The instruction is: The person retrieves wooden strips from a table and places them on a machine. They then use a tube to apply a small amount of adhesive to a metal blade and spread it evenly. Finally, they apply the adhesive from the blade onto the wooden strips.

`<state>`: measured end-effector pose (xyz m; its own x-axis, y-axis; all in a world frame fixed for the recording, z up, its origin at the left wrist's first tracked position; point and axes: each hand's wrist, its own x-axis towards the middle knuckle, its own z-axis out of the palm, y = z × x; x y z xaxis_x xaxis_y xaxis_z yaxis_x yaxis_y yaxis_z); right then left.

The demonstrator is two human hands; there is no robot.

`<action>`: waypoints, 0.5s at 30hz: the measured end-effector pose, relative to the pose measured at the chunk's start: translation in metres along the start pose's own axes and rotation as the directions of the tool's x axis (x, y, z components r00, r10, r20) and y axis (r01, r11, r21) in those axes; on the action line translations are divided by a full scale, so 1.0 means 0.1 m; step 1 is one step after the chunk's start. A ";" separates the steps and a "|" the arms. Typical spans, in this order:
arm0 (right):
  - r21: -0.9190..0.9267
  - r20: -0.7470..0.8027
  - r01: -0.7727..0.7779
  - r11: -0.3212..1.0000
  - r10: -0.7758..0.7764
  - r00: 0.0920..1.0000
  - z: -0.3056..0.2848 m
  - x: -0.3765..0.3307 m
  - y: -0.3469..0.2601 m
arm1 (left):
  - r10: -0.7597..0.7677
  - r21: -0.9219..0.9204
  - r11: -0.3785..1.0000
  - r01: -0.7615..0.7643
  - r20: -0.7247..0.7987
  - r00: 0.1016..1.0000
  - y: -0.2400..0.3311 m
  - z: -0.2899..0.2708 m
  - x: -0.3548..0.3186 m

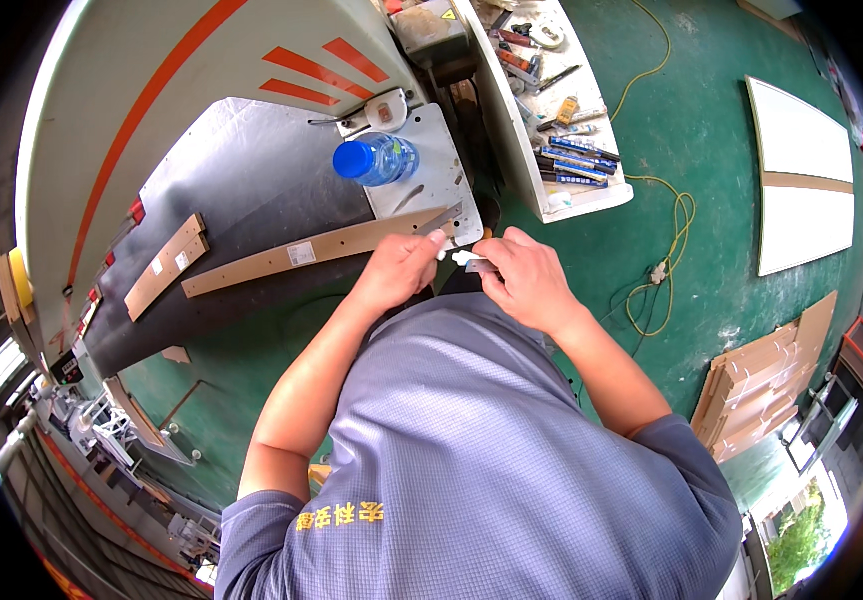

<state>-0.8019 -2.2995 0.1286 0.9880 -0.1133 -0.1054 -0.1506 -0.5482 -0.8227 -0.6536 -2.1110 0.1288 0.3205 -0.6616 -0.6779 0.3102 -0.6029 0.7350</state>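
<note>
In front of my body, above the corner of a light metal plate, my two hands are close together. My left hand is closed in a pinch, with a small white piece at its fingertips. A thin grey strip runs out past those fingers over the plate; whether I grip it cannot be told. My right hand is closed around a small white-tipped item, mostly hidden by the fingers, with a flat metallic part showing beside it.
A blue-capped plastic bottle stands on the plate. Long brown strips lie across the dark machine bed. A white tray of pens and tools is at the right. Beyond are a yellow cable, white panels and flat cardboard.
</note>
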 end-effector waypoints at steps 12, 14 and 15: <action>0.623 0.156 -0.286 0.728 0.243 0.957 0.03 -0.12 0.14 | 0.112 -0.593 0.795 -0.130 -0.068 0.991 -0.55 -0.32 0.15; 0.695 0.168 -0.281 0.661 0.231 0.958 0.04 -0.13 0.14 | 0.128 -0.139 0.977 -0.159 -0.208 0.970 -0.67 -0.33 0.28; 0.717 0.170 -0.271 0.642 0.216 0.962 0.04 -0.13 0.13 | 0.250 0.214 0.957 -0.196 -0.266 0.931 -0.55 -0.22 0.28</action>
<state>-0.8166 -2.3014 0.1170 0.9235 -0.0866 -0.3736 -0.3387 0.2727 -0.9005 -0.6421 -2.0860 0.0690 0.6144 -0.6480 -0.4501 0.0422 -0.5427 0.8389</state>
